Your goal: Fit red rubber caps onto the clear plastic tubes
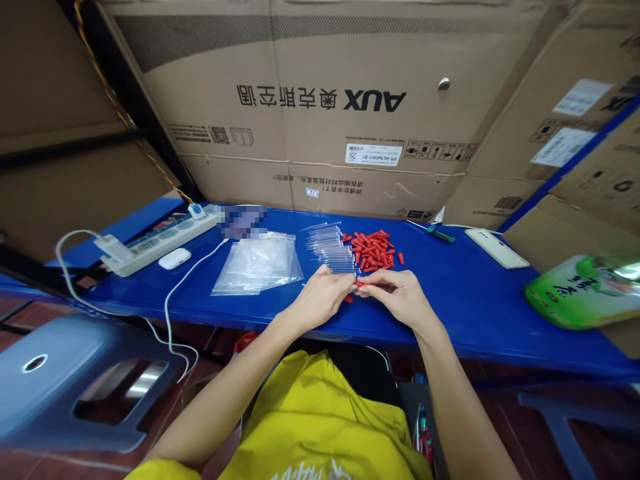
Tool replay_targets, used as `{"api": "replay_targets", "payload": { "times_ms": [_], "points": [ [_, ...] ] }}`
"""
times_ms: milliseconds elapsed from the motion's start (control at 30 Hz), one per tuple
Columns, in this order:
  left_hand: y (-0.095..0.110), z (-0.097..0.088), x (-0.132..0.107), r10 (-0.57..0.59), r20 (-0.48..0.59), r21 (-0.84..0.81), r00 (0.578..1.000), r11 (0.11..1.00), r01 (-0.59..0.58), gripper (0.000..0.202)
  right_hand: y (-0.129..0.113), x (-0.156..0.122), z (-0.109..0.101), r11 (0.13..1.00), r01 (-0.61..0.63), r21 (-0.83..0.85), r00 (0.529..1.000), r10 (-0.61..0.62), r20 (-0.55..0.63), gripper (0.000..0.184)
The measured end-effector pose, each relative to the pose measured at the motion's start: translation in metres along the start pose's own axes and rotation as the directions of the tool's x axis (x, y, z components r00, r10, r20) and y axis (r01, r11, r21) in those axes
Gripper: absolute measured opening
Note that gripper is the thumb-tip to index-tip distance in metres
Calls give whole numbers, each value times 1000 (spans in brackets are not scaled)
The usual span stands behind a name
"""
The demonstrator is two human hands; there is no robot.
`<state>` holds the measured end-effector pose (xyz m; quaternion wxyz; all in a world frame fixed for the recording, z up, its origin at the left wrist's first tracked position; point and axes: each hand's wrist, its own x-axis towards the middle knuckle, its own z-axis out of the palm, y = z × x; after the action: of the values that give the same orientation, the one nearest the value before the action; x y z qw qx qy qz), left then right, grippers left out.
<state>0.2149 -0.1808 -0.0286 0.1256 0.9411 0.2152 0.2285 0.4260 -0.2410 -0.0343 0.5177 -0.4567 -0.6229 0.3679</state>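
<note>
My left hand (324, 293) and my right hand (395, 293) meet above the front edge of the blue table (470, 300), fingers pinched together. Between them sits a small red cap (364, 283), held by my right fingers, against the end of a clear thin tube that my left fingers grip. Just behind my hands lies a row of clear tubes (330, 250), and right of it a heap of red caps (373, 250). One loose red cap (349, 299) lies under my hands.
Clear plastic bags (257, 263) lie left of the tubes. Further left are a white power strip (160, 237), a white earbud case (175, 258) and cables. A green-handled screwdriver (441, 234), a white remote (496, 247) and a green packet (583, 290) lie right. Cardboard boxes (320, 100) wall the back. A grey stool (75, 380) stands lower left.
</note>
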Motion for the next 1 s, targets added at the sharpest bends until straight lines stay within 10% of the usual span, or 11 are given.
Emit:
{"api": "replay_targets", "payload": {
  "times_ms": [533,1000],
  "points": [
    [3,-2,0,-127,-106,74,986,988,135,40,-8,3,-10,1000,-1,30,991,5,-137,24],
    [0,-2,-2,-23,-79,-67,997,998,18,38,-12,-1,-11,988,-112,108,993,116,-32,31]
  ]
}}
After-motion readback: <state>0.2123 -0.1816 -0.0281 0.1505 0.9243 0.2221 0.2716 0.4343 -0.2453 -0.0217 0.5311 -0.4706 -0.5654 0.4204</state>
